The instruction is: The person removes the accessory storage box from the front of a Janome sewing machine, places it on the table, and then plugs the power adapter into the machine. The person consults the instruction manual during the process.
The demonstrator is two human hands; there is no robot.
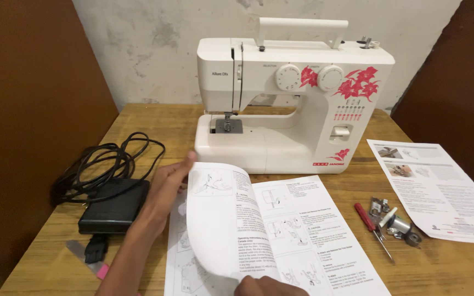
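A white sewing machine point(281, 104) with red flower prints stands at the back of the wooden table point(154, 118). In front of it lies an open instruction booklet point(297, 230). My left hand point(168, 183) holds a curled page point(220, 219) of the booklet by its top left corner, lifted off the spread. My right hand point(270, 286) shows only partly at the bottom edge, resting on the booklet's lower part; I cannot tell whether it grips anything.
A black foot pedal point(115, 205) with a coiled black cable point(105, 161) and plug point(96, 248) lies at the left. A loose printed sheet point(440, 186) lies at the right. A red-handled screwdriver point(370, 219), metal presser feet and a bobbin case point(399, 225) sit between booklet and sheet.
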